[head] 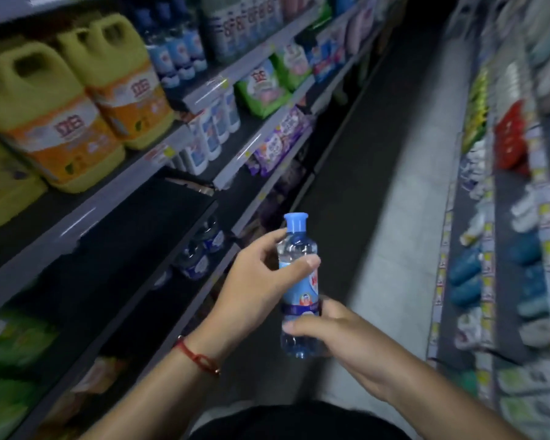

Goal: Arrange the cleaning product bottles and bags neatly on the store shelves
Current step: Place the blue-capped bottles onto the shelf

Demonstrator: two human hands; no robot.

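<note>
Bottle (299, 281) clear glossy plastic, smooth blue cap; jugs (77, 100) matt yellow plastic; shelves (134, 173) grey metal.

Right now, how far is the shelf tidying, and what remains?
Looks done: yellow jugs stand in a row on the shelf. In hand: the clear bottle with blue cap, upright over the aisle, left hand holding its upper part, right hand its base. Left: placing it, perhaps beside similar bottles on the dark lower shelf.

Grey store shelves (159, 144) with yellow jugs (77, 100), white bottles (213, 131), bags (264, 87)
</note>
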